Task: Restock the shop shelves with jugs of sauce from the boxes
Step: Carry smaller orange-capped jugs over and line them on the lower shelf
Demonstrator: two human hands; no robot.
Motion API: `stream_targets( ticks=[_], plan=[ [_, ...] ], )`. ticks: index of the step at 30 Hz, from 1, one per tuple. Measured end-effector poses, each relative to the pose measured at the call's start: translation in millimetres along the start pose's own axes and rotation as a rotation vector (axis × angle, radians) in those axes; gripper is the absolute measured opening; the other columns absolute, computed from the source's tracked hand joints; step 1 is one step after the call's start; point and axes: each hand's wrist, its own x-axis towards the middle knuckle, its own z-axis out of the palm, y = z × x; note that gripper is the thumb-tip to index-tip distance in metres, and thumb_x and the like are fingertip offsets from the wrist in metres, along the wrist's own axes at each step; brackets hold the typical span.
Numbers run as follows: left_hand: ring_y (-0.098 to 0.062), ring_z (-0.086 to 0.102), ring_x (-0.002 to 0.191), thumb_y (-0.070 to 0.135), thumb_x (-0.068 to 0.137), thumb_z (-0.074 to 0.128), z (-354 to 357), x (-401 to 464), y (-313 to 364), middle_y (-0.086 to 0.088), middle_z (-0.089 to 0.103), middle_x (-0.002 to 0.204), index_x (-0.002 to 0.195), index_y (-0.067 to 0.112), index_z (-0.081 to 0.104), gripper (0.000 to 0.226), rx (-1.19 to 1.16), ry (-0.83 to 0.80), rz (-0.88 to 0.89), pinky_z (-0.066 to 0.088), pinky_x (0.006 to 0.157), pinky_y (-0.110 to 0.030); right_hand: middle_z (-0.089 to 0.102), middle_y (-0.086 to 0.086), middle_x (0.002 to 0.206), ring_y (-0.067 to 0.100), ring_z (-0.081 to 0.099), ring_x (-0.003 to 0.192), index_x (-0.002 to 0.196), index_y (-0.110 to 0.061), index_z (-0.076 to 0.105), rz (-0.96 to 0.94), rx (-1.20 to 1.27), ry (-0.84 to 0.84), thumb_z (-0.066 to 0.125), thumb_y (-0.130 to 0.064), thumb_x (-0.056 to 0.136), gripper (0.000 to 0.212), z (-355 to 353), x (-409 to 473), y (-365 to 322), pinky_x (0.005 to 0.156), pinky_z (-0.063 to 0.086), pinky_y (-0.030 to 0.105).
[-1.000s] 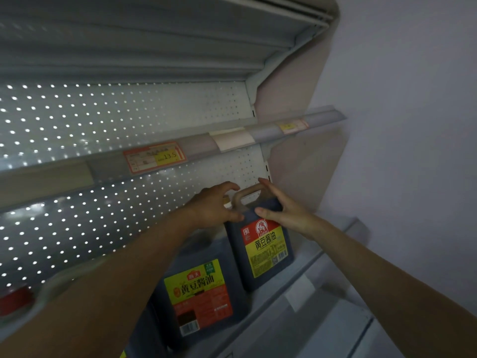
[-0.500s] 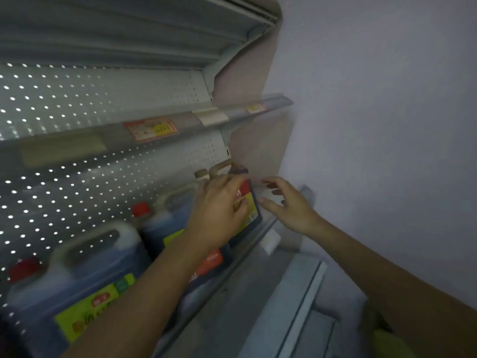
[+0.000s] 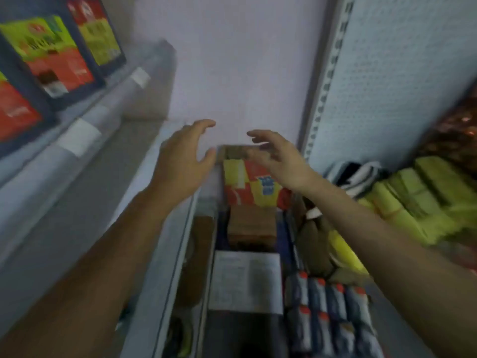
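Observation:
Dark jugs of sauce (image 3: 59,55) with yellow-green and red labels stand on the shelf (image 3: 85,125) at the upper left. My left hand (image 3: 180,161) and my right hand (image 3: 281,158) hang in the air in the middle of the view, fingers spread, each empty. Below and between them, down on the floor, sits a red and yellow cardboard box (image 3: 253,184). A brown carton (image 3: 251,226) and a white-topped box (image 3: 245,280) lie nearer to me. The picture is blurred by motion.
A white wall (image 3: 237,60) closes the aisle ahead. A perforated shelf upright (image 3: 387,81) stands to the right, with yellow-green packs (image 3: 423,200) beside it. Several small bottles with red caps (image 3: 330,313) are packed at the lower right.
Both hands have let go of the jug on the shelf and drawn back, open. My view has swung down and right from the shelf to the boxes on the floor.

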Motion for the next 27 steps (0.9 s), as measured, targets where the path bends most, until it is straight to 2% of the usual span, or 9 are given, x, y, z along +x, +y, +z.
stream_targets(
  ticks=[4,6,8,10,15,19,21,23,27],
  plan=[
    [-0.017,0.059,0.114,0.018,0.094,0.065,61,-51,38,-0.004,0.063,0.130,0.139,0.021,0.054,0.046,-0.185,-0.092,0.006,0.049,0.095,-0.035,0.063,-0.001,0.128,0.012,0.064,0.111,0.132,-0.033,0.060,0.158,-0.112,0.060,0.064,-0.043,0.098,0.036,-60,-100,36,0.094,0.054,0.039],
    [-0.015,0.060,0.112,0.019,0.095,0.065,90,-75,56,-0.003,0.064,0.130,0.139,0.022,0.053,0.046,-0.254,-0.131,-0.005,0.051,0.094,-0.035,0.064,0.000,0.126,0.013,0.064,0.107,0.129,-0.033,0.062,0.243,-0.123,0.105,0.066,-0.037,0.099,0.031,-84,-144,48,0.089,0.055,0.039],
    [-0.013,0.059,0.117,0.019,0.095,0.066,118,-98,71,-0.002,0.063,0.133,0.141,0.023,0.052,0.048,-0.274,-0.185,-0.043,0.050,0.096,-0.034,0.065,0.001,0.123,0.014,0.065,0.104,0.128,-0.026,0.063,0.288,-0.132,0.139,0.066,-0.030,0.100,0.029,-101,-184,60,0.091,0.055,0.041],
    [-0.015,0.057,0.122,0.020,0.096,0.065,143,-121,87,-0.001,0.061,0.136,0.143,0.024,0.049,0.050,-0.287,-0.255,-0.065,0.051,0.101,-0.040,0.066,0.000,0.122,0.014,0.066,0.105,0.126,-0.022,0.064,0.336,-0.118,0.155,0.066,-0.027,0.101,0.026,-114,-222,73,0.093,0.055,0.043],
    [-0.017,0.056,0.123,0.019,0.096,0.065,200,-177,127,-0.002,0.060,0.134,0.144,0.026,0.049,0.050,-0.280,-0.373,-0.123,0.049,0.100,-0.035,0.062,-0.004,0.130,0.014,0.063,0.113,0.122,-0.033,0.063,0.446,-0.097,0.095,0.064,-0.035,0.101,0.021,-133,-308,121,0.098,0.054,0.048],
    [-0.016,0.057,0.125,0.021,0.096,0.066,239,-224,160,0.000,0.060,0.137,0.146,0.028,0.046,0.053,-0.293,-0.448,-0.232,0.052,0.100,-0.040,0.061,-0.004,0.129,0.016,0.063,0.113,0.129,-0.026,0.063,0.516,-0.039,0.022,0.064,-0.038,0.101,0.031,-142,-361,160,0.096,0.055,0.047],
    [-0.015,0.059,0.120,0.022,0.098,0.064,255,-248,177,0.001,0.059,0.136,0.145,0.031,0.044,0.052,-0.284,-0.489,-0.277,0.055,0.095,-0.039,0.061,-0.001,0.125,0.018,0.063,0.111,0.128,-0.023,0.063,0.532,-0.011,-0.018,0.063,-0.040,0.099,0.034,-143,-384,177,0.095,0.055,0.048],
    [-0.015,0.059,0.119,0.021,0.099,0.063,266,-270,192,0.002,0.059,0.134,0.143,0.029,0.045,0.049,-0.293,-0.513,-0.319,0.057,0.092,-0.037,0.064,0.003,0.123,0.019,0.064,0.111,0.128,-0.020,0.062,0.560,0.005,-0.076,0.062,-0.035,0.101,0.031,-142,-403,188,0.096,0.054,0.045],
    [-0.012,0.055,0.123,0.020,0.099,0.063,279,-307,205,0.002,0.058,0.137,0.142,0.027,0.047,0.046,-0.262,-0.575,-0.461,0.053,0.100,-0.036,0.066,0.001,0.119,0.019,0.064,0.106,0.129,-0.017,0.063,0.597,-0.011,-0.127,0.061,-0.022,0.103,0.027,-137,-429,209,0.093,0.053,0.040]
  ],
)
